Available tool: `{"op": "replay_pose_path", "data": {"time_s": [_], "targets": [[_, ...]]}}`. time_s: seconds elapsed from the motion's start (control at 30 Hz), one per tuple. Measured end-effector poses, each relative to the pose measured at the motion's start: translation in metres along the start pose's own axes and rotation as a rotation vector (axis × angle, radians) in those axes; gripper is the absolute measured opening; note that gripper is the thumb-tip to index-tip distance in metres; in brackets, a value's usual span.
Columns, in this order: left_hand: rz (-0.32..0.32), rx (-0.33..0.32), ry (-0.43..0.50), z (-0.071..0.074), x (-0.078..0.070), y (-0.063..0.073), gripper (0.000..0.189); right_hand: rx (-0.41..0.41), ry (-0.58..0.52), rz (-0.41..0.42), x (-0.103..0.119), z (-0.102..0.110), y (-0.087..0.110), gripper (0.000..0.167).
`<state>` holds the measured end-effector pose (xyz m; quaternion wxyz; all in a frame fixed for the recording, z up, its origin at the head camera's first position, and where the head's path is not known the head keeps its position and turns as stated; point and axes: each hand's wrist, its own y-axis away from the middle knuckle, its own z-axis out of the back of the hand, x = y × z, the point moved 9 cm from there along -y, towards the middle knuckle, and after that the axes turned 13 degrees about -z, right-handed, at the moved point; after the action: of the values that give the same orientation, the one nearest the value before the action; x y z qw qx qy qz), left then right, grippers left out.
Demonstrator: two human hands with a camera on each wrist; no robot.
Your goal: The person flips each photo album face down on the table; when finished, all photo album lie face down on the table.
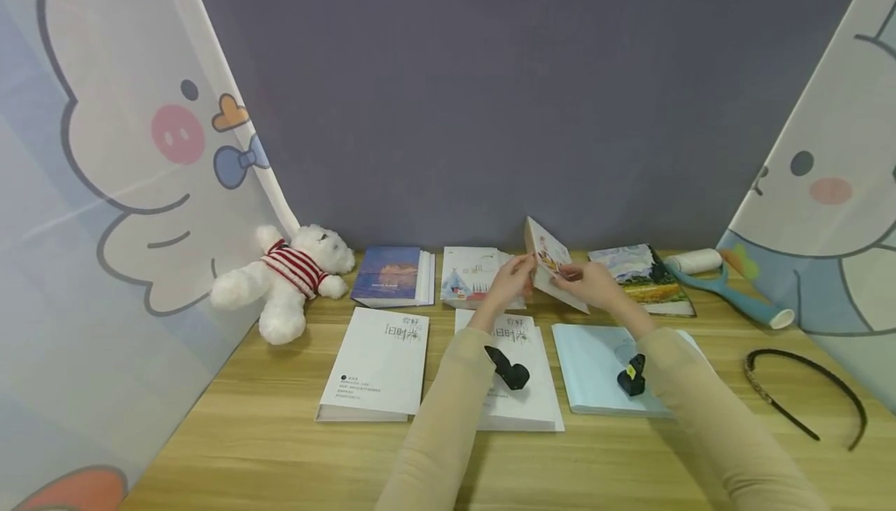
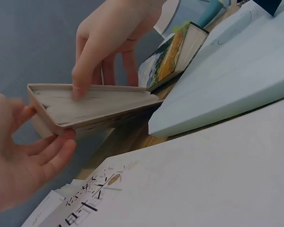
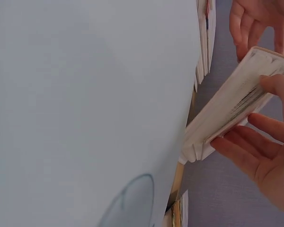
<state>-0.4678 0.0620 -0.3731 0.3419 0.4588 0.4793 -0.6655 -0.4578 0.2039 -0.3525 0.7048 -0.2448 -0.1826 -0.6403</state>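
Both hands hold a small photo album (image 1: pixel 548 250) with a white, colourfully illustrated cover, tilted up in the back row. My left hand (image 1: pixel 513 276) grips its spine corner, thumb and fingers on either side in the left wrist view. My right hand (image 1: pixel 596 287) pinches the other side; its thumb presses the page edges (image 3: pixel 241 97) in the right wrist view, with the fingers against a cover. Whether the album's lower end touches the table cannot be told. A white album with a tent picture (image 1: pixel 470 274) lies left of it, a landscape-covered album (image 1: pixel 640 278) to the right.
Nearer the front lie two white albums (image 1: pixel 381 355) (image 1: pixel 521 406) and a pale blue one (image 1: pixel 591 371). A dark blue album (image 1: pixel 385 274) and a white teddy bear (image 1: pixel 297 270) are at left. A lint roller (image 1: pixel 735 293) and a headband (image 1: pixel 805 367) lie at right.
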Motion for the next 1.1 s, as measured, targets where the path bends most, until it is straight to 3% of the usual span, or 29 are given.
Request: {"op": "replay_pose_path", "data": {"time_s": [0.13, 0.23, 0.37, 0.63, 0.8, 0.93, 1.1], "targets": [[-0.036, -0.053, 0.009, 0.003, -0.001, -0.004, 0.042, -0.022, -0.053, -0.014, 0.000, 0.002, -0.002, 0.054], [-0.030, -0.071, 0.007, 0.004, 0.000, -0.005, 0.043, -0.038, -0.075, 0.001, 0.003, 0.003, -0.001, 0.054], [-0.012, -0.046, 0.002, 0.003, 0.000, -0.005, 0.045, -0.040, -0.104, 0.018, 0.008, 0.004, 0.001, 0.055], [-0.033, 0.012, 0.035, -0.002, -0.006, -0.004, 0.055, 0.028, -0.240, -0.038, 0.007, 0.002, 0.002, 0.065], [-0.035, 0.048, 0.040, -0.007, -0.006, -0.004, 0.055, 0.009, -0.373, 0.072, 0.020, 0.014, 0.008, 0.071], [-0.030, 0.079, 0.050, -0.011, -0.006, -0.003, 0.055, -0.027, -0.352, 0.148, 0.028, 0.023, 0.014, 0.060], [-0.044, 0.114, 0.005, -0.018, -0.006, -0.003, 0.049, -0.029, -0.336, 0.103, 0.019, 0.027, 0.016, 0.055]]}}
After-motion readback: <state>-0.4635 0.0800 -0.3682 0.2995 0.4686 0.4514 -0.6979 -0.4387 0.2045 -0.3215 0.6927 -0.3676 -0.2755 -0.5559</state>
